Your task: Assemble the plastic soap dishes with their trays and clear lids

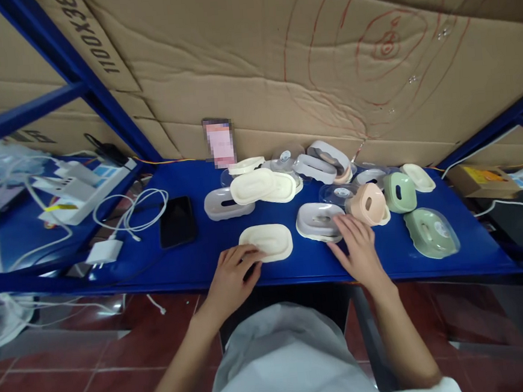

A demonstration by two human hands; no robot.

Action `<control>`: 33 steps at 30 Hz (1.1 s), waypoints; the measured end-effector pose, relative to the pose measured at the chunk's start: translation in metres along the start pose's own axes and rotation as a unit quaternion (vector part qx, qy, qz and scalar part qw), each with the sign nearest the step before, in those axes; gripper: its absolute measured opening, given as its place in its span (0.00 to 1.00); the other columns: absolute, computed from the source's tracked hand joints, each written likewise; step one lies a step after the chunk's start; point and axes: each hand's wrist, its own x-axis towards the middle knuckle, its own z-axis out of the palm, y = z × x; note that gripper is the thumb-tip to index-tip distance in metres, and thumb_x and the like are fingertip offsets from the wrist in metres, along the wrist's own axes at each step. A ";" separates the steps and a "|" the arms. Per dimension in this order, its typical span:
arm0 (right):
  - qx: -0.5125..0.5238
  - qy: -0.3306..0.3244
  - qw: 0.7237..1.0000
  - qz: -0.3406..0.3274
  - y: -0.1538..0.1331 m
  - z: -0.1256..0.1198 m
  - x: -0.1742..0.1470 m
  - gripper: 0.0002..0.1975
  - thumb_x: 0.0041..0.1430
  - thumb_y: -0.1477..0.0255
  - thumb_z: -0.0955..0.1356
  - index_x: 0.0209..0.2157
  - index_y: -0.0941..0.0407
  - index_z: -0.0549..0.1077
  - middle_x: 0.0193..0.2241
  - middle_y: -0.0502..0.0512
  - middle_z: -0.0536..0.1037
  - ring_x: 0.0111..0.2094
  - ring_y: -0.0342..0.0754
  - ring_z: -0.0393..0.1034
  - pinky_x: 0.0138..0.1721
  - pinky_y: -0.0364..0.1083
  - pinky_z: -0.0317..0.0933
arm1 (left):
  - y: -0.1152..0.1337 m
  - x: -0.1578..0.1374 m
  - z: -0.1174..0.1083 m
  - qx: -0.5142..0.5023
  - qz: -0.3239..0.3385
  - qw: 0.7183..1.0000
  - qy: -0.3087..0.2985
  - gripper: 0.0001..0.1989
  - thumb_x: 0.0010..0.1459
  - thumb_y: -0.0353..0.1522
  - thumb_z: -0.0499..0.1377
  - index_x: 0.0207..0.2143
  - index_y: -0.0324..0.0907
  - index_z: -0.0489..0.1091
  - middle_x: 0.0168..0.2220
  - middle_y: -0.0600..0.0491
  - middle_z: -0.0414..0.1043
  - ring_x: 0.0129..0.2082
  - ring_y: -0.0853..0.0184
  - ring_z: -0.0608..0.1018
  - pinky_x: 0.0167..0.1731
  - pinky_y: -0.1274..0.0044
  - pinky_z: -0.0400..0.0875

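My left hand point(237, 274) pinches the near left edge of a cream oval tray point(271, 238) lying flat on the blue table. My right hand point(356, 246) grips the right end of a grey oval soap box point(311, 216), fingers on its rim and thumb at the near side. A cream base shows under this grey piece. Just beyond my right hand stands a peach box part point(367, 204), tilted. Behind the cream tray lie a grey oval part with a slot point(219, 206) and stacked cream trays point(254, 185).
Green box parts point(400, 191) and a green box with a clear lid point(433, 234) stand at the right. More grey parts point(326, 157) are piled at the back. To the left are a black phone point(177, 222), a white cable point(138, 209) and a power strip point(93, 188).
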 end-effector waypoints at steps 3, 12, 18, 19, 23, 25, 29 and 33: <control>0.050 0.005 0.999 -0.001 -0.011 0.014 0.014 0.16 0.77 0.65 0.66 0.60 0.52 0.75 0.55 0.60 0.82 0.57 0.56 0.76 0.64 0.60 0.57 | 0.003 0.000 0.001 0.050 -0.024 0.998 0.038 0.14 0.73 0.27 0.56 0.55 0.46 0.75 0.56 0.45 0.77 0.56 0.54 0.78 0.56 0.60 0.71; 0.138 0.112 0.979 0.103 -0.032 0.010 -0.005 0.10 0.74 0.65 0.68 0.50 0.51 0.79 0.46 0.58 0.85 0.49 0.56 0.79 0.54 0.57 0.64 | 0.062 0.037 0.025 0.035 0.128 0.988 -0.083 0.19 0.73 0.28 0.55 0.63 0.44 0.71 0.62 0.43 0.74 0.64 0.52 0.73 0.65 0.55 0.65; 0.128 0.033 0.991 0.036 -0.038 0.008 -0.019 0.10 0.75 0.70 0.68 0.54 0.50 0.78 0.50 0.56 0.84 0.52 0.55 0.78 0.58 0.57 0.60 | 0.061 0.038 0.040 0.062 0.144 0.987 -0.022 0.17 0.72 0.26 0.57 0.60 0.46 0.73 0.53 0.45 0.78 0.51 0.57 0.80 0.54 0.63 0.72; 0.131 0.021 0.991 0.023 -0.040 0.008 -0.020 0.11 0.75 0.70 0.68 0.55 0.50 0.77 0.51 0.56 0.84 0.54 0.54 0.78 0.59 0.57 0.59 | 0.060 0.036 0.039 0.073 0.135 0.988 -0.002 0.17 0.72 0.27 0.58 0.61 0.46 0.72 0.55 0.44 0.77 0.53 0.56 0.79 0.55 0.62 0.71; 0.122 -0.023 0.992 -0.027 -0.051 0.012 -0.021 0.14 0.75 0.68 0.69 0.59 0.49 0.75 0.55 0.57 0.82 0.59 0.55 0.74 0.64 0.58 0.54 | 0.054 0.034 0.032 0.093 0.105 0.990 0.008 0.15 0.74 0.33 0.59 0.60 0.46 0.72 0.64 0.41 0.72 0.62 0.51 0.75 0.61 0.57 0.65; 0.114 -0.034 0.992 -0.037 -0.055 0.013 -0.020 0.14 0.75 0.69 0.69 0.59 0.49 0.75 0.55 0.56 0.82 0.59 0.55 0.74 0.64 0.58 0.53 | 0.051 0.034 0.030 0.085 0.102 0.991 -0.010 0.12 0.74 0.34 0.58 0.57 0.45 0.74 0.64 0.43 0.74 0.65 0.53 0.74 0.66 0.57 0.60; 0.109 -0.011 0.993 -0.039 -0.056 0.014 -0.023 0.14 0.74 0.70 0.70 0.59 0.49 0.75 0.52 0.55 0.83 0.56 0.54 0.76 0.61 0.57 0.54 | 0.049 0.034 0.032 0.075 0.109 0.991 -0.021 0.13 0.75 0.32 0.56 0.58 0.46 0.74 0.62 0.45 0.76 0.66 0.56 0.74 0.72 0.57 0.52; 0.112 0.022 0.993 -0.005 -0.051 0.015 -0.031 0.14 0.73 0.67 0.71 0.58 0.48 0.77 0.50 0.56 0.83 0.53 0.54 0.77 0.58 0.56 0.57 | 0.050 0.035 0.033 0.076 0.121 0.989 -0.027 0.17 0.75 0.33 0.56 0.63 0.47 0.71 0.68 0.43 0.70 0.69 0.55 0.72 0.73 0.56 0.51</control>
